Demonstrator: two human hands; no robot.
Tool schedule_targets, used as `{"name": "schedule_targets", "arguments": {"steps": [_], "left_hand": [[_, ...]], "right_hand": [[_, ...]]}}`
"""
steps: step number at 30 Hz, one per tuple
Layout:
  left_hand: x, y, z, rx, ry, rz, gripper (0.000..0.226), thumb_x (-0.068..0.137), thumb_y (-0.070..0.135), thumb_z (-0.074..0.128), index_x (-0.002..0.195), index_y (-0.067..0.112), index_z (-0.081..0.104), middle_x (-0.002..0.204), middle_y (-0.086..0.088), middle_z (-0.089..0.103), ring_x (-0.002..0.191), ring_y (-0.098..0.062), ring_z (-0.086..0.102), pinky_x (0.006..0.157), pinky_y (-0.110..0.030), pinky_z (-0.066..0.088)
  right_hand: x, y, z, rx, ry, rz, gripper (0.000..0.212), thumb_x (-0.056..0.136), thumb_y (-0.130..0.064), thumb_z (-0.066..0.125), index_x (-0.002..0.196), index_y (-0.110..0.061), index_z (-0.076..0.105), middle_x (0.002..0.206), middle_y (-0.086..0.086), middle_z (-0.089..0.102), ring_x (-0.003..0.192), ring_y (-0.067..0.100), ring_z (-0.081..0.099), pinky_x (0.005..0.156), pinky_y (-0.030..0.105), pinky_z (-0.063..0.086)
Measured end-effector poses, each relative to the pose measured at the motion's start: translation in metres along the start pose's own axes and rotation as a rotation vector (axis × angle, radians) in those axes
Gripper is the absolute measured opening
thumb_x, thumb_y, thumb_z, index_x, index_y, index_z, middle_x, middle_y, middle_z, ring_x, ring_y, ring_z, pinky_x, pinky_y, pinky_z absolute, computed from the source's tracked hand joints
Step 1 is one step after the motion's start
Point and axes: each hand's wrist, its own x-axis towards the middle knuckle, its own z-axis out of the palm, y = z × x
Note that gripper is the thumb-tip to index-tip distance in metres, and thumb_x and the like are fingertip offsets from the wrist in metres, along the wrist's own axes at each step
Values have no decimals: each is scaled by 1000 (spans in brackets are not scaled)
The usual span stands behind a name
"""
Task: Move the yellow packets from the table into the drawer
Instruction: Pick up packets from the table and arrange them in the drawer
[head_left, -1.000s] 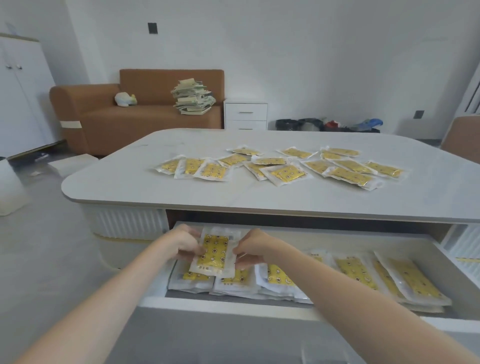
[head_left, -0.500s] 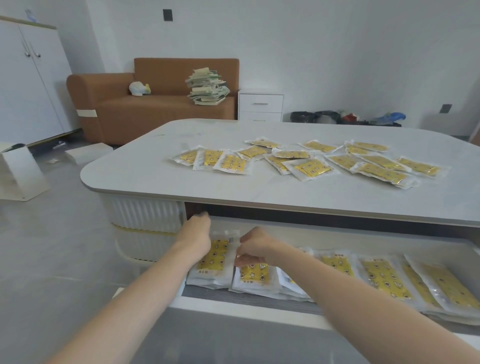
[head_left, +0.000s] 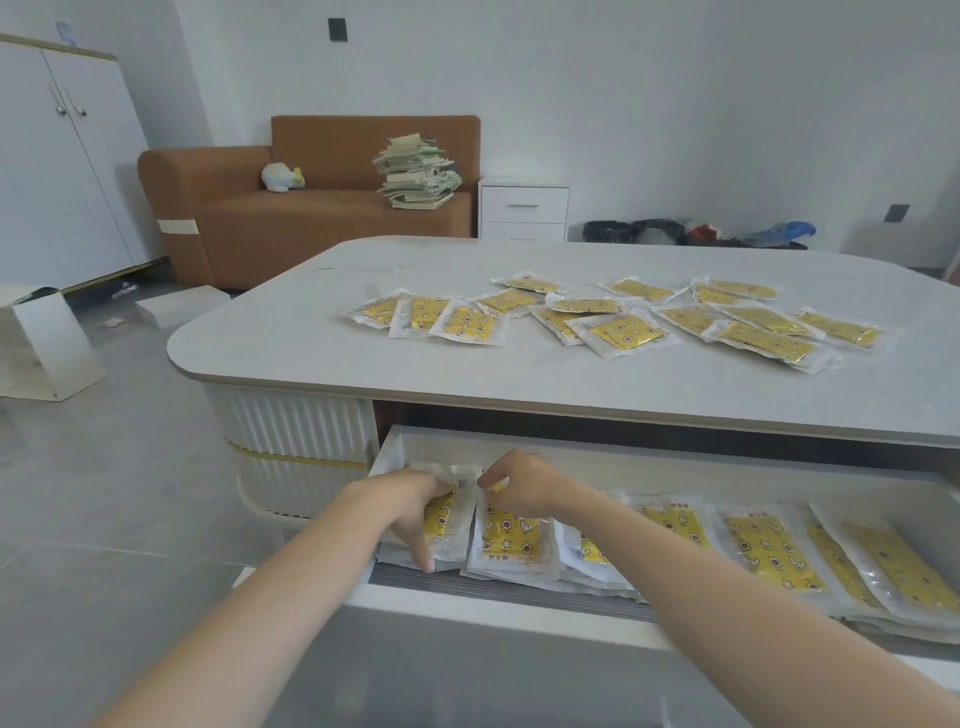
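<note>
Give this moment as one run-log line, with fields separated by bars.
drawer: open | left hand: on leftmost stack | right hand: pinches next packet | table: packets remain

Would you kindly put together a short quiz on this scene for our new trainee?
1. True or false: the drawer is shut.
2. The left hand touches: A) a packet at the drawer's left end; B) a packet at the drawer's right end; C) nothing.
3. Fill in: the loose packets not yet moved lie on the ____.
Key: 1 false; 2 A; 3 table.
</note>
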Motion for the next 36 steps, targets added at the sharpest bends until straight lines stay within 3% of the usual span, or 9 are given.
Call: {"name": "schedule_targets", "arguments": {"steps": [5, 9, 12, 16, 22, 25, 30, 34, 36], "left_hand": [[3, -2, 3, -6, 21, 9, 103, 70, 38, 80, 151, 22, 19, 153, 3, 32, 139, -20, 35, 112, -35, 34], [-3, -3, 1, -39, 16, 10, 109, 68, 42, 81, 152, 22, 13, 156, 4, 25, 141, -19, 30, 113, -36, 32], [-11, 0, -4, -129, 63, 9, 99, 74, 43, 76, 151, 22, 17, 156, 3, 26, 141, -19, 30, 113, -36, 31], [-26, 12, -10, -234, 208, 31, 63, 90, 39, 59, 145, 21, 35, 148, 1, 41, 133, -19, 42, 106, -29, 39], [-52, 29, -23, -332, 422, 111, 26, 92, 38, 54, 112, 23, 62, 104, 3, 65, 87, -9, 59, 78, -23, 46], [-59, 35, -35, -367, 593, 146, 22, 90, 38, 56, 102, 22, 65, 87, 10, 60, 78, -5, 56, 68, -21, 44], [-59, 34, -63, -475, 828, 86, 24, 92, 45, 50, 94, 23, 60, 72, 12, 54, 66, -4, 51, 54, -23, 35], [-43, 22, -77, -536, 1030, -91, 26, 95, 41, 44, 101, 19, 58, 75, 4, 59, 69, -14, 54, 53, -25, 34], [-28, 12, -84, -549, 1097, -165, 26, 96, 35, 44, 108, 17, 57, 93, -5, 63, 85, -20, 54, 60, -29, 39]], "right_hand": [[-6, -2, -5, -9, 10, -42, 39, 91, -3, 47, 128, -11, 59, 136, 6, 54, 122, 21, 52, 92, 23, 43], [-20, -5, -14, 23, 25, -63, 35, 92, -6, 47, 123, -11, 62, 129, 7, 59, 103, 21, 59, 80, 22, 46], [-39, -5, -25, 47, 68, -88, 31, 93, -9, 46, 119, -9, 64, 125, 6, 62, 98, 18, 60, 78, 19, 45], [-64, 4, -43, 127, 111, -94, 27, 94, -12, 48, 115, -12, 66, 112, 4, 66, 80, 8, 57, 64, 11, 45], [-92, 5, -79, 461, 159, -106, 16, 95, -16, 55, 105, -20, 67, 97, -5, 70, 76, 8, 64, 77, 22, 54], [-95, 3, -96, 574, 266, -124, 14, 93, -17, 58, 102, -21, 67, 99, -3, 72, 78, 8, 67, 77, 21, 56], [-80, 4, -111, 504, 497, -135, 18, 92, -13, 53, 102, -21, 66, 101, -1, 69, 81, 12, 61, 72, 23, 55], [-55, -3, -108, 478, 538, -137, 21, 92, -12, 52, 104, -22, 66, 109, 0, 67, 92, 18, 62, 81, 32, 56], [-37, -10, -103, 398, 532, -158, 25, 92, -13, 51, 110, -23, 65, 115, -4, 65, 97, 15, 59, 83, 29, 51]]}}
